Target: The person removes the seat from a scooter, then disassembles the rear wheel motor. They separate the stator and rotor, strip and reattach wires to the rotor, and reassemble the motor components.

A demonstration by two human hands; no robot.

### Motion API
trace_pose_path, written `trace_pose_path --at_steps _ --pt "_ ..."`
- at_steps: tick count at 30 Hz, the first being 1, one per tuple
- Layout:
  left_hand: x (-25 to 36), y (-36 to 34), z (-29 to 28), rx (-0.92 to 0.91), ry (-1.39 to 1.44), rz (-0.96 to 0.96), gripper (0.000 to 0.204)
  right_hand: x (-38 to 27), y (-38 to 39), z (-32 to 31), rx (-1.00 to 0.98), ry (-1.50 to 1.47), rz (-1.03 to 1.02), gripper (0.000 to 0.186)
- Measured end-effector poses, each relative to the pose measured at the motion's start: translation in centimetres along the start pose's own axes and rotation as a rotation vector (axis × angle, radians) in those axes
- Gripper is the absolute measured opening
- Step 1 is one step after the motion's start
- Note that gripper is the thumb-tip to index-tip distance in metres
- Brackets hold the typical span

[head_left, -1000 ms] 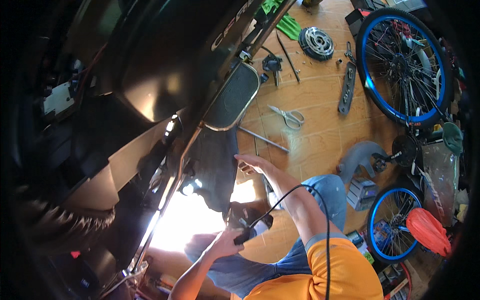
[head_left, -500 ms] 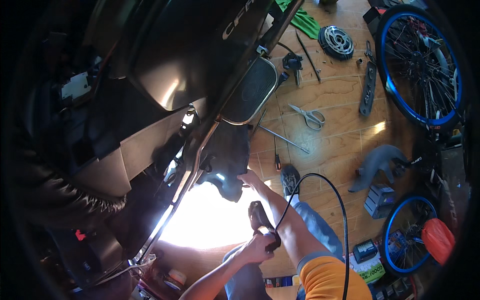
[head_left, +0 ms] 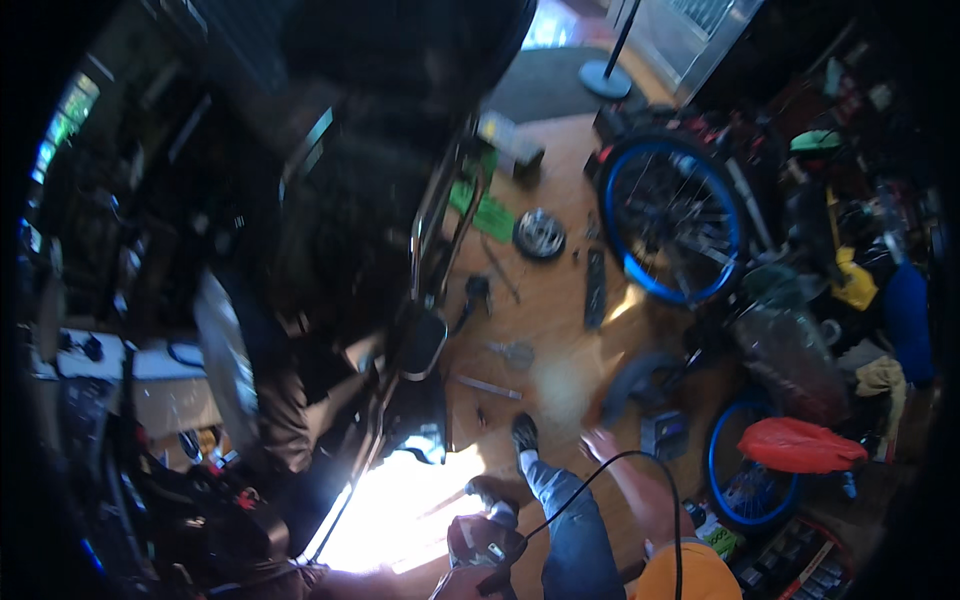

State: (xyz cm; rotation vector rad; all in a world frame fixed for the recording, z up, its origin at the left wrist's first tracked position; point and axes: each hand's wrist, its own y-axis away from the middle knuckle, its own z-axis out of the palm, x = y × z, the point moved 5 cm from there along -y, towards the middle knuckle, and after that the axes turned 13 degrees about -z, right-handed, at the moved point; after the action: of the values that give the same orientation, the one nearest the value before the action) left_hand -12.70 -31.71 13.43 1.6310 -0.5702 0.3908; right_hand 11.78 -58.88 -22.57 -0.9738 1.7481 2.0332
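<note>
My left hand (head_left: 478, 545), smeared by motion, is low in the middle, wrapped round a dark corded hand tool (head_left: 490, 492); its exact kind is hard to make out. From it a black cable (head_left: 640, 455) loops over my right forearm. My right hand (head_left: 598, 446) is held out over the wooden floor with blurred, stretched fingers and nothing visible in it. Nearest to it lies a grey curved part (head_left: 632, 388), like a fender, beside a dark box (head_left: 664, 436). On the left stands a large dark vehicle with a metal tube frame (head_left: 416, 250) and a footboard (head_left: 422, 345).
Scissors (head_left: 512, 353), a metal rod (head_left: 488, 386), a round disc part (head_left: 539, 235) and a dark flat bar (head_left: 595, 288) lie on the floor. Blue-rimmed wheels (head_left: 632, 262) and a red bag (head_left: 800, 447) stand at the right. Glare whitens the floor beside the vehicle.
My right hand has left the vehicle's dark panel and swung right over the floor. The left hand with the tool has shifted lower and slightly left. The view has tilted up, showing more of the room.
</note>
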Motion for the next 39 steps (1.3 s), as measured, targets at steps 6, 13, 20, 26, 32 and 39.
trace_pose_path --at_steps 6,13,20,26,32,39 --pt "14.8 3.9 -6.8 0.187 -0.03 0.065 0.036 -11.9 19.9 -20.9 0.422 0.624 0.267 0.023" --pt "26.4 4.3 -14.0 0.432 -0.094 0.143 0.039 -24.4 8.3 -23.1 0.449 0.675 0.225 0.03" --pt "39.7 -2.8 -19.2 0.515 -0.139 0.38 0.04 -50.4 -7.5 -12.0 0.035 0.305 -0.407 0.026" --pt "53.6 -12.1 -22.9 0.469 -0.101 0.568 0.034 -60.3 -8.0 -9.4 0.243 0.328 -0.4 0.025" --pt "64.1 -22.1 -26.0 0.511 0.124 0.624 0.038 -59.6 -11.5 -12.8 0.239 0.431 0.079 0.008" --pt "73.2 -34.8 -32.6 0.61 0.305 0.605 0.036 -74.8 -27.9 -14.7 0.092 0.629 0.13 0.012"
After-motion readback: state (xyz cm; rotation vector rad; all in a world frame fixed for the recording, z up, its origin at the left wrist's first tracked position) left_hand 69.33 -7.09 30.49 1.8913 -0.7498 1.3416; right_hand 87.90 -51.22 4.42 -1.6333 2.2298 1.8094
